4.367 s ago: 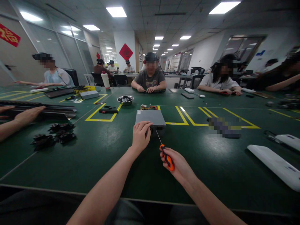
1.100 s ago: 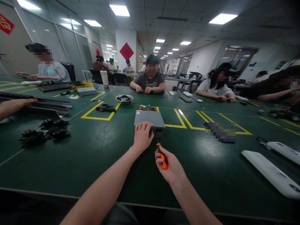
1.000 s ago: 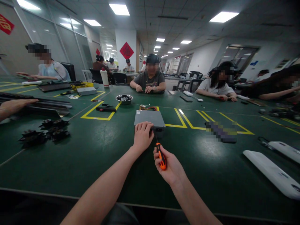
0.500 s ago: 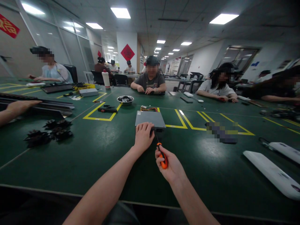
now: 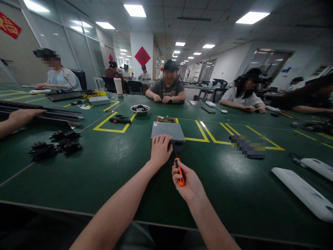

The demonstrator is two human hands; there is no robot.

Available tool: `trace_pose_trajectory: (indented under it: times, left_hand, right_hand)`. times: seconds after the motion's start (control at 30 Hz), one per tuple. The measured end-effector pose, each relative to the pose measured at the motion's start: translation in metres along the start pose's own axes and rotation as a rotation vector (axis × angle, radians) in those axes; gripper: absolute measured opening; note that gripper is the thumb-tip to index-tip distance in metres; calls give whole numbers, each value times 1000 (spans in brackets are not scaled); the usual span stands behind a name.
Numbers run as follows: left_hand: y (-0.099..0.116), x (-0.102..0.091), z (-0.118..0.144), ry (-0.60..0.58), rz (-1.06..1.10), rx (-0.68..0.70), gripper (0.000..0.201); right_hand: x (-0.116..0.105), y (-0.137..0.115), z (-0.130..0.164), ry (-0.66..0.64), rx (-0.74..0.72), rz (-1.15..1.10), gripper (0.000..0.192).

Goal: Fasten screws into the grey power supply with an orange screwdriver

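A grey metal computer power supply (image 5: 168,130) lies on the green table in front of me, a bundle of coloured wires (image 5: 166,120) at its far side. My left hand (image 5: 161,149) grips its near left edge, fingers on the top and thumb at the front face. In my right hand (image 5: 187,178) is an orange and black screwdriver (image 5: 180,173), closed in my fingers and slanting up toward the power supply. Its thin shaft reaches the front face below the socket; whether the tip touches a screw is too small to tell.
Black fan-like parts (image 5: 58,144) lie to the left, near another person's hand (image 5: 24,117) on long dark metal rails. Beyond are a metal bowl (image 5: 139,110) of small parts and a black tool (image 5: 120,121). White elongated devices (image 5: 301,192) lie right. Several people sit around.
The view has shifted very slightly. Both hands keep their places, and the screwdriver handle stands a little more upright in my right hand.
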State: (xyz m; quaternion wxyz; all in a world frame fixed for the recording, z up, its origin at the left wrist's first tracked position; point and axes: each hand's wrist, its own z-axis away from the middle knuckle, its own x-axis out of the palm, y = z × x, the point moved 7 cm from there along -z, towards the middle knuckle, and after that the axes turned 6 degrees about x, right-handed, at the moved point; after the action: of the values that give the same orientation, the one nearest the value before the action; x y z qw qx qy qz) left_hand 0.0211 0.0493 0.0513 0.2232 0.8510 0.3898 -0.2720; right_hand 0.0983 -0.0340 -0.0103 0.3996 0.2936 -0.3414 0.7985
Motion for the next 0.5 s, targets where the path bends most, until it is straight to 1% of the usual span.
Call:
trace_pose_trajectory:
  times: [0.13, 0.23, 0.4, 0.47, 0.5]
  left_hand:
    - [0, 0, 0, 2, 4, 0, 24]
    - [0, 0, 0, 3, 2, -2, 23]
    - [0, 1, 0, 3, -17, -10, 23]
    - [-1, 3, 0, 1, -23, -15, 23]
    - [-1, 3, 0, -1, -28, -20, 23]
  right_hand:
    - [2, 5, 0, -21, 76, 8, 16]
    - [5, 6, -1, -30, 74, 21, 18]
    - [2, 2, -3, -4, -3, -12, 6]
    - [2, -1, -2, -5, 4, -29, 7]
    - [3, -2, 0, -19, 29, -39, 8]
